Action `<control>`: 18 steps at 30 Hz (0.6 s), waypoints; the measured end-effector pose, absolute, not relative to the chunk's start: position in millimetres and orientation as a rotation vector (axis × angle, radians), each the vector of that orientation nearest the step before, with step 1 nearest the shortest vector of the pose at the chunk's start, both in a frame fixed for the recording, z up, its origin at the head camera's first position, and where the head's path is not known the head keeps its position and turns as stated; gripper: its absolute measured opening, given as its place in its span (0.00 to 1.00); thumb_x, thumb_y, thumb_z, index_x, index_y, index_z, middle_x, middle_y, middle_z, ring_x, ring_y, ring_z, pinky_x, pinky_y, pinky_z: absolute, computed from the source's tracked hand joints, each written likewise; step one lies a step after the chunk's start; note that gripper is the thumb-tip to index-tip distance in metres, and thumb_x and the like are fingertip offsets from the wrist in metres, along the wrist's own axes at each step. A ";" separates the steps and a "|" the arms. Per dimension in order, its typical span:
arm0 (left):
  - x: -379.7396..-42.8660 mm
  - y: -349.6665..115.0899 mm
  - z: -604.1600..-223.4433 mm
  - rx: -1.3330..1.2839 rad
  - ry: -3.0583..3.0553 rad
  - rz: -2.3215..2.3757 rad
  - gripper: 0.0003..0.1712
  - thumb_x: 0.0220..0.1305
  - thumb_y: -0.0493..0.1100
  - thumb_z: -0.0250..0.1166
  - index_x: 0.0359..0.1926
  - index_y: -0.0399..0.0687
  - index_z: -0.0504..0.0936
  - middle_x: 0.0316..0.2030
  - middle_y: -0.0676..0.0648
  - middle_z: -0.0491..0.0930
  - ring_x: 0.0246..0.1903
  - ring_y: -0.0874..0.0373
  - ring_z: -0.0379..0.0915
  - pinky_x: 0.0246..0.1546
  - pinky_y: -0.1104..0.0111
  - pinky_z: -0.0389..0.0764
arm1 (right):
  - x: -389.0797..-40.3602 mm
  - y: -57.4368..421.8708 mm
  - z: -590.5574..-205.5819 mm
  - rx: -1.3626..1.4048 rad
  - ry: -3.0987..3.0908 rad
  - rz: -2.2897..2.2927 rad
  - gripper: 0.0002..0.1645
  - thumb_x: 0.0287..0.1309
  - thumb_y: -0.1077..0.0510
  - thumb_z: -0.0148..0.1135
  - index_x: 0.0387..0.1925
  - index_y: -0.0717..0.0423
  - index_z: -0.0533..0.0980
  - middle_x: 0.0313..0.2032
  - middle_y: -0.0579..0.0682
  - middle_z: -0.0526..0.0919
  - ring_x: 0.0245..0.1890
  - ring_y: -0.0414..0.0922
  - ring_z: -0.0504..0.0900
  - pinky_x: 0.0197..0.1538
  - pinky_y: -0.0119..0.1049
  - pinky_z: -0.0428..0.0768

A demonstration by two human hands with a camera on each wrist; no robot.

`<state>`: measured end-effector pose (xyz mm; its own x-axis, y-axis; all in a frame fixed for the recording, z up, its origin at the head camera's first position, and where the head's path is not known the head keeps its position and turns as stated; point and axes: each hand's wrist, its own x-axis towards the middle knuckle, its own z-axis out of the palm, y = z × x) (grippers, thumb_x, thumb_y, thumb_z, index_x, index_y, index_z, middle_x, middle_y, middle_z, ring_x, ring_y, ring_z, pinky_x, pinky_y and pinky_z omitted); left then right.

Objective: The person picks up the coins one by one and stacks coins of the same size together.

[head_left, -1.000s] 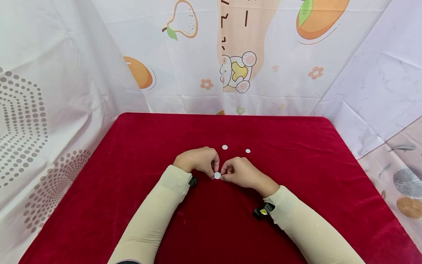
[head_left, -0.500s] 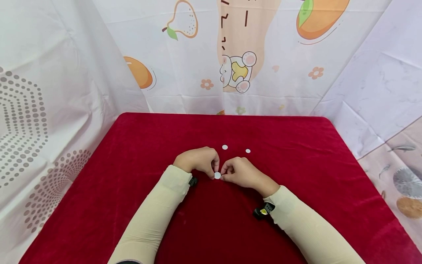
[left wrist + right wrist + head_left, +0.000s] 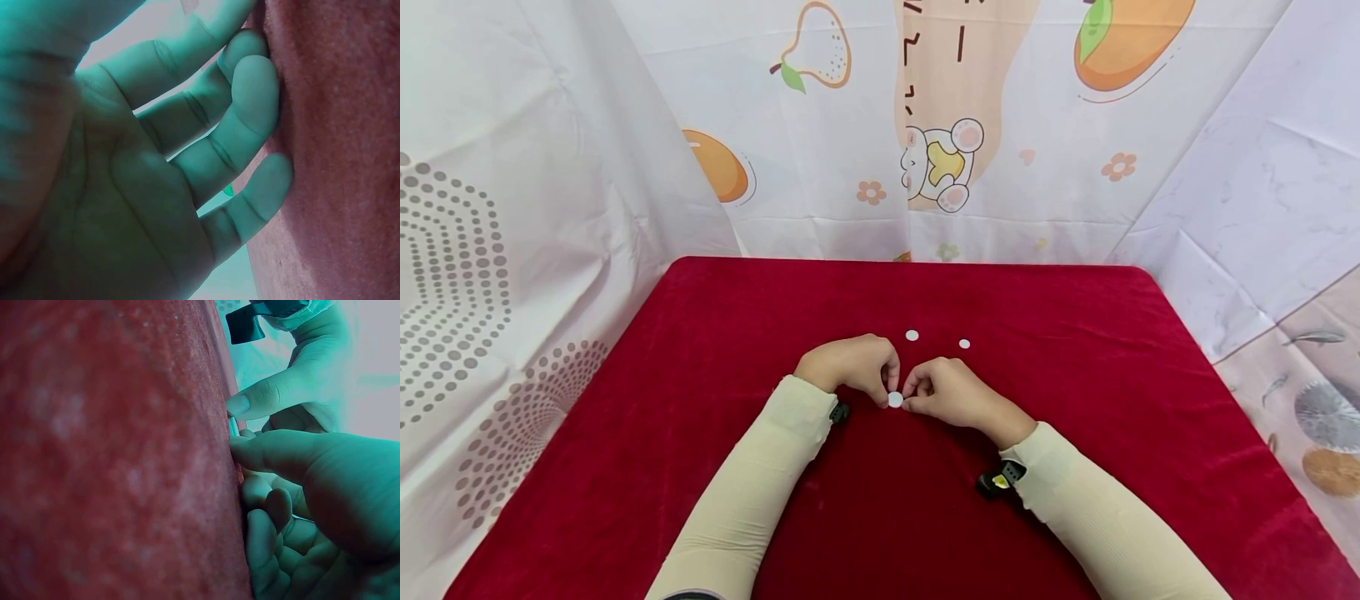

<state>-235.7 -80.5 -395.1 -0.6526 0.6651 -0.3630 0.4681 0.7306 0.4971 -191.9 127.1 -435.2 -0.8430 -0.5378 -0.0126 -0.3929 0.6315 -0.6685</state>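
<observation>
A small flat white disc (image 3: pixel 895 400) lies on the red cloth between both hands. My left hand (image 3: pixel 855 365) holds it at its left side, thumb low and index finger at the far edge. From the other side my right hand (image 3: pixel 957 395) has its thumb and index fingertips bent in at the rim. The right wrist view shows the thin edge of the disc (image 3: pixel 234 427) between the two thumb tips. In the left wrist view the curled fingers (image 3: pixel 255 87) come down at the cloth, and the disc is hidden.
Farther back on the red cloth (image 3: pixel 760 308) lie a second white disc (image 3: pixel 912 335) and a smaller white disc (image 3: pixel 964 343). Printed curtains (image 3: pixel 820 167) hang behind and beside the table. A black wrist device (image 3: pixel 1000 480) sits under the right sleeve's cuff.
</observation>
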 end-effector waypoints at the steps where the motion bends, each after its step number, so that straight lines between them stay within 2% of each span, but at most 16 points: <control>1: -235.8 -80.4 -395.0 0.856 2.400 0.492 0.09 0.53 0.40 0.80 0.24 0.54 0.87 0.24 0.54 0.84 0.27 0.60 0.75 0.32 0.67 0.79 | -192.0 127.0 -435.3 -0.765 2.641 -1.010 0.05 0.57 0.56 0.76 0.29 0.45 0.85 0.16 0.39 0.77 0.19 0.34 0.72 0.28 0.29 0.72; 9: -236.2 -79.2 -394.3 0.866 2.409 0.487 0.09 0.52 0.43 0.81 0.25 0.55 0.86 0.24 0.54 0.83 0.27 0.60 0.75 0.32 0.67 0.78 | -193.1 127.5 -436.0 -0.773 2.644 -1.009 0.06 0.58 0.56 0.76 0.29 0.44 0.85 0.16 0.38 0.77 0.18 0.33 0.70 0.27 0.29 0.71; 18: -237.0 -78.8 -398.3 0.875 2.410 0.478 0.10 0.52 0.42 0.81 0.25 0.56 0.85 0.24 0.54 0.83 0.27 0.60 0.75 0.32 0.67 0.78 | -195.3 133.5 -433.0 -0.751 2.628 -1.028 0.05 0.57 0.57 0.76 0.30 0.45 0.86 0.18 0.39 0.79 0.20 0.34 0.73 0.29 0.30 0.74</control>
<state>-237.0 -78.8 -398.3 -0.6519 0.6698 -0.3554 0.4835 0.7283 0.4856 -195.3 133.5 -433.0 -0.8451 -0.5343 -0.0185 -0.3799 0.6245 -0.6824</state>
